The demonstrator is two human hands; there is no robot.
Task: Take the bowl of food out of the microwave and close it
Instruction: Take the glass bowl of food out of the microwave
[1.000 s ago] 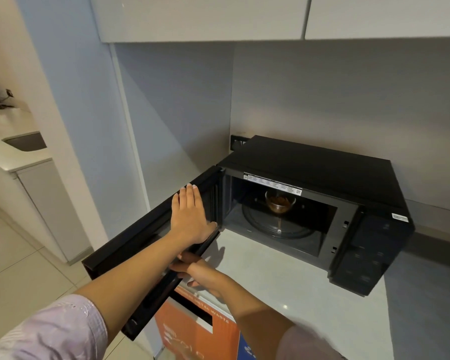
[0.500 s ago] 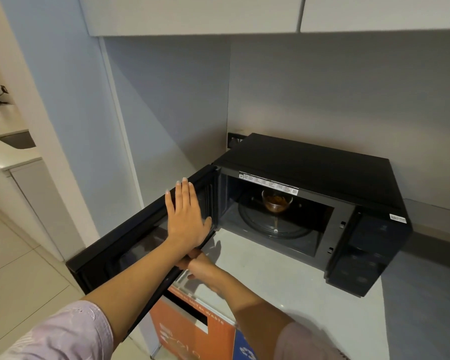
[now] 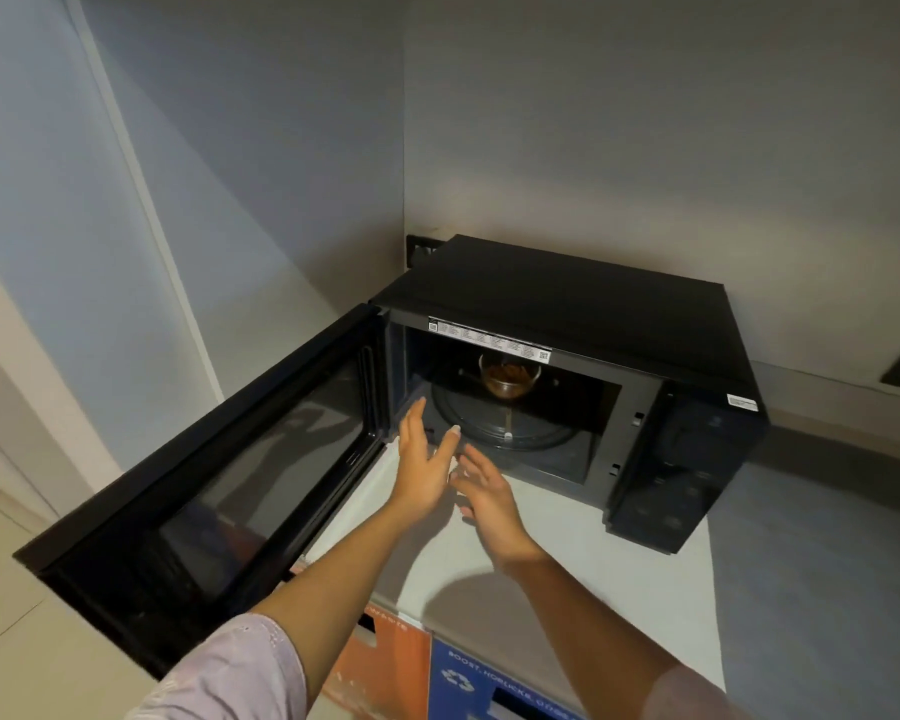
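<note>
**Door wide open, both hands headed for the bowl**

And there it was: the left hand [image 3: 421,472] had come off the microwave door [image 3: 219,470], where it lay flat a second earlier, and the right hand [image 3: 489,504] had come up from below the door's edge. Both reached toward the cavity mouth at frame centre, fingers spread, palms turned toward each other, close together but holding nothing. The left fingertips were just at the threshold; the right trailed a little behind over the pale counter [image 3: 567,563].

The door itself stood swung fully out to the lower left of the frame, wider than before, so the opening step looked done. The view had also closed in on the black microwave [image 3: 567,283].

The bowl [image 3: 510,379] still sat deep inside, on the far part of the glass turntable [image 3: 505,426], well apart from both hands. Its contents looked brown, though the cavity was too dark to say more.

By my reading, the reach-in had begun, with lifting the bowl out and closing the door still to come.
</note>
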